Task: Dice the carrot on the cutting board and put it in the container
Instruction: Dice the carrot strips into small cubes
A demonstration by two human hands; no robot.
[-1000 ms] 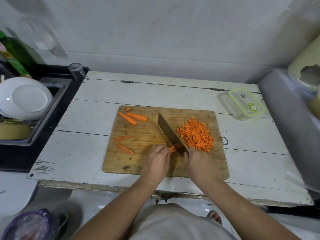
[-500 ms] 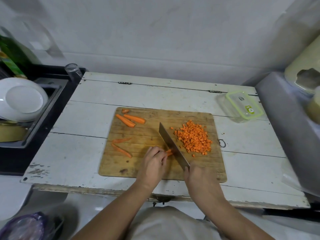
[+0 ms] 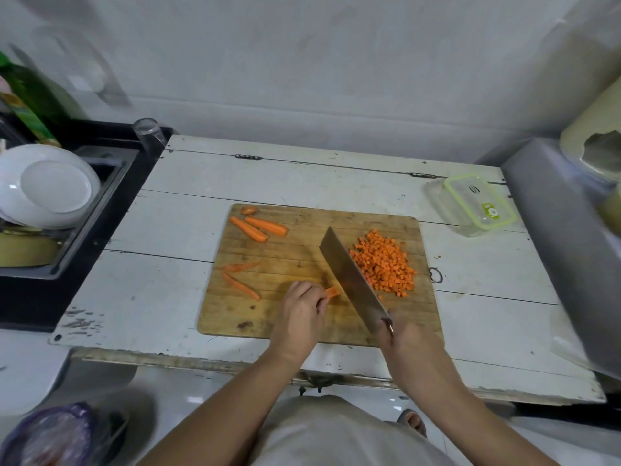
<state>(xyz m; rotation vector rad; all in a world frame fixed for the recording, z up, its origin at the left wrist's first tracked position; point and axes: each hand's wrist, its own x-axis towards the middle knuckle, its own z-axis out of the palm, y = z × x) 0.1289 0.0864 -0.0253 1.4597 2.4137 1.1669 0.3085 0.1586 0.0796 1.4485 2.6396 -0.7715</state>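
White planks carry the cutting board (image 3: 302, 260); left hand (image 3: 300, 314) pins an orange carrot strip (image 3: 332, 292), right hand (image 3: 408, 341) grips the knife (image 3: 353, 280) beside the diced heap (image 3: 383, 264).

Worn wooden cutting board (image 3: 285, 317), shiny metal knife (image 3: 353, 280), chipped painted table (image 3: 188, 230)

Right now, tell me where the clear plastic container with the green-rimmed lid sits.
In the head view, the clear plastic container with the green-rimmed lid sits at the white wooden table's far right corner, beyond the wooden cutting board.
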